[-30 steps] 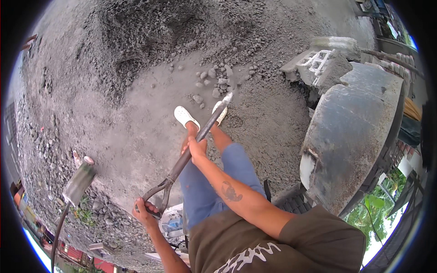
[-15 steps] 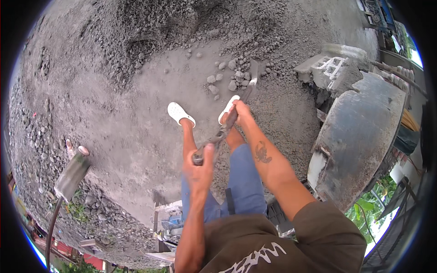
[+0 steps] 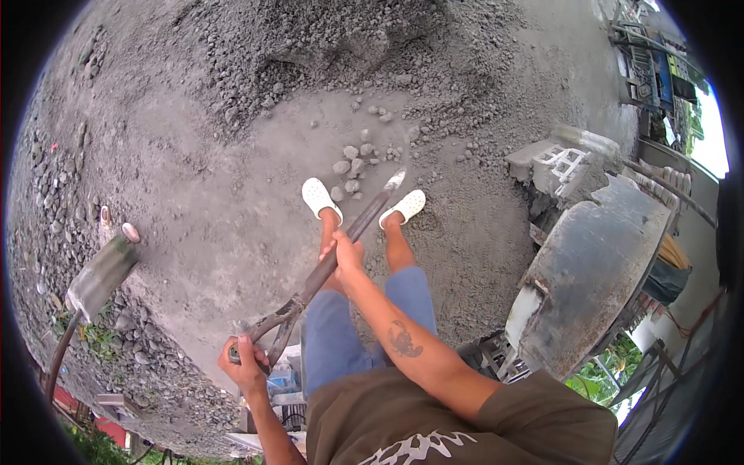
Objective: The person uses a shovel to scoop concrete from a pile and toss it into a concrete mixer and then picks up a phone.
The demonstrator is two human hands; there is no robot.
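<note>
I stand on grey gravelly ground in white clogs (image 3: 320,196), holding a shovel (image 3: 358,226) by its dark shaft. My left hand (image 3: 244,360) is closed around the forked grip at the shaft's rear end. My right hand (image 3: 346,253) grips the shaft midway. The shovel's blade tip (image 3: 395,180) points ahead, just above the ground between my feet, near a cluster of small stones (image 3: 353,163). A large heap of gravel and sand (image 3: 310,46) lies in front of me.
A concrete mixer drum (image 3: 593,279) stands to my right, with hollow concrete blocks (image 3: 554,167) behind it. Another tool with a grey head on a long handle (image 3: 97,279) lies at my left. Loose stones cover the ground on the left edge.
The shovel swung back from the stones; my left hand dropped low to the rear grip and my right hand slid to mid-shaft. The view shifted slightly.
</note>
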